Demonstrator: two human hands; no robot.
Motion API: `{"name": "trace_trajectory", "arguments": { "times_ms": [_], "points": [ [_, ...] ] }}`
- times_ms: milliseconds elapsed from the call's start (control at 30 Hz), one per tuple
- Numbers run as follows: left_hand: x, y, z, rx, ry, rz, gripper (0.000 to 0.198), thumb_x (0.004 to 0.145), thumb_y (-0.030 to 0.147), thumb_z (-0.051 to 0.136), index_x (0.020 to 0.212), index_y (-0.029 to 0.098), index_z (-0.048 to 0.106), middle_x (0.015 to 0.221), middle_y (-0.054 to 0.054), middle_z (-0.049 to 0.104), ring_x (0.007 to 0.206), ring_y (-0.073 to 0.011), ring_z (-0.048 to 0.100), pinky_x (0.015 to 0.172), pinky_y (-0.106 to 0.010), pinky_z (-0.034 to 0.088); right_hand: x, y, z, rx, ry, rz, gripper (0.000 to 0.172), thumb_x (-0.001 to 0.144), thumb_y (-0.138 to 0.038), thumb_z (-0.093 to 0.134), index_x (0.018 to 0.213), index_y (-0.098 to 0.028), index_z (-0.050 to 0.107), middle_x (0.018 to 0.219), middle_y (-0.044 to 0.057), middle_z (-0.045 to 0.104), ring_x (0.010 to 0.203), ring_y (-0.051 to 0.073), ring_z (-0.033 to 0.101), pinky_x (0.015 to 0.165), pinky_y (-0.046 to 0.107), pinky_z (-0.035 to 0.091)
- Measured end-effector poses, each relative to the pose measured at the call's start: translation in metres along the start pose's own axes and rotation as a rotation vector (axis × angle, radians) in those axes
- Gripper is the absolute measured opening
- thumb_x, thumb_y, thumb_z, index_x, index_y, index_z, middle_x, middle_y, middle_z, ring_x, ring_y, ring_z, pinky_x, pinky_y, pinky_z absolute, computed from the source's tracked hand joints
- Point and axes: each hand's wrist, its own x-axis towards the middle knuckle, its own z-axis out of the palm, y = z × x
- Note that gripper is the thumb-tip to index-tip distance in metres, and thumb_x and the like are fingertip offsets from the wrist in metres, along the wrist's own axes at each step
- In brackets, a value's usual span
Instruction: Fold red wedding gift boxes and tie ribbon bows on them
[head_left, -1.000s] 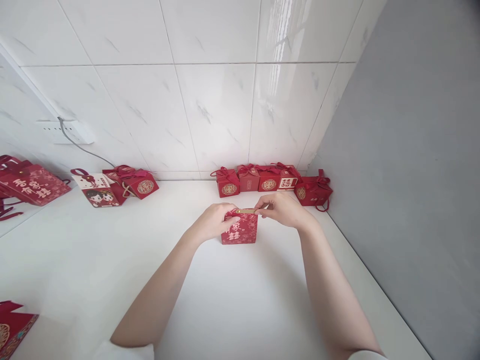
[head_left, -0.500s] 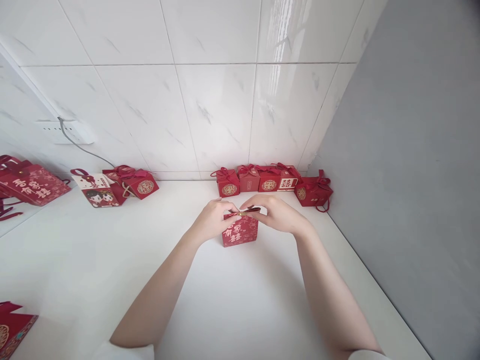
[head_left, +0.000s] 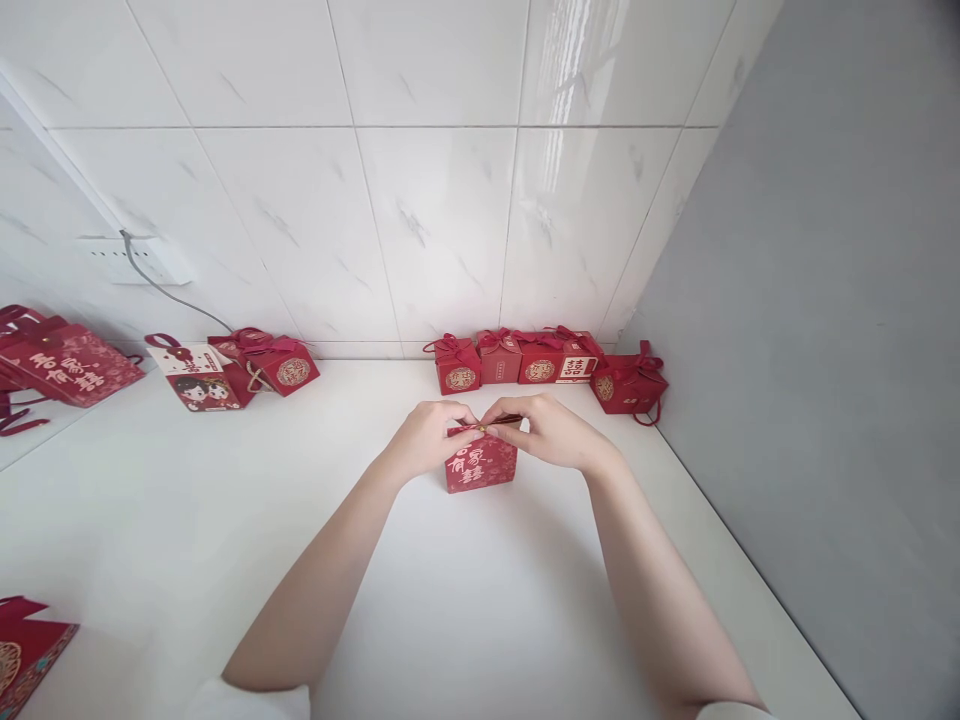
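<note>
A red gift box (head_left: 487, 466) with white characters stands upright on the white tabletop (head_left: 480, 600), in the middle of the view. Its top edge is pinched from the left by my left hand (head_left: 435, 437), thumb in front and fingers behind. My right hand (head_left: 546, 430) grips the same edge from the right, its fingertips close to those of the left. Between the two thumbs shows a small gold-coloured fastener (head_left: 482, 428). Part of the box's top is hidden by my fingers.
Against the tiled wall, several red boxes with ribbon bows (head_left: 517, 360) stand in a row. More gift boxes (head_left: 206, 385) sit at back left, with a red bag-like box (head_left: 71, 365) beyond. An open red box (head_left: 34, 650) lies front left. A grey panel (head_left: 810, 350) bounds the right.
My right thumb and fingers have closed in on the top edge near the gold fastener. The left hand and the box stay almost where they were; the view has shifted slightly.
</note>
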Motion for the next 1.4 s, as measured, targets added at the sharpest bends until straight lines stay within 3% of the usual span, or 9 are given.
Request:
{"name": "trace_trajectory", "arguments": {
  "times_ms": [467,767,1067,1400],
  "points": [
    [0.001,-0.003,-0.001,-0.015,-0.032,-0.004,0.019,0.084,0.034,0.056,0.082,0.022,0.07,0.083,-0.001,0.069,0.08,-0.016,0.061,0.079,-0.028,0.051,0.005,0.01,0.002,0.14,-0.036,0.003,0.013,0.088,-0.026,0.051,0.091,-0.021,0.063,0.082,-0.001,0.065,0.069,0.012,0.054,0.064,0.026,0.041],
    [-0.001,0.001,0.0,0.007,-0.045,0.012,0.017,0.086,0.032,0.052,0.085,0.022,0.066,0.083,0.002,0.066,0.075,-0.0143,0.058,0.075,-0.027,0.047,0.005,0.008,0.002,0.12,-0.009,0.036,0.016,0.089,-0.027,0.047,0.084,-0.02,0.06,0.073,-0.002,0.06,0.064,0.012,0.049,0.059,0.025,0.038],
    [0.001,0.002,0.002,0.058,-0.03,0.044,0.015,0.088,0.031,0.049,0.083,0.021,0.06,0.078,0.002,0.061,0.069,-0.0131,0.054,0.067,-0.026,0.041,0.006,0.012,0.005,0.112,-0.009,0.005,0.009,0.085,-0.022,0.053,0.091,-0.022,0.06,0.087,-0.001,0.068,0.076,0.014,0.061,0.068,0.027,0.045],
    [0.003,-0.001,0.007,0.113,0.045,0.013,0.012,0.084,0.031,0.054,0.076,0.021,0.055,0.075,0.003,0.061,0.065,-0.0122,0.053,0.063,-0.024,0.04,0.006,0.011,0.006,0.091,0.01,0.019,0.01,0.085,-0.018,0.049,0.087,-0.022,0.058,0.083,-0.001,0.068,0.073,0.014,0.061,0.066,0.027,0.045]
  ]
}}
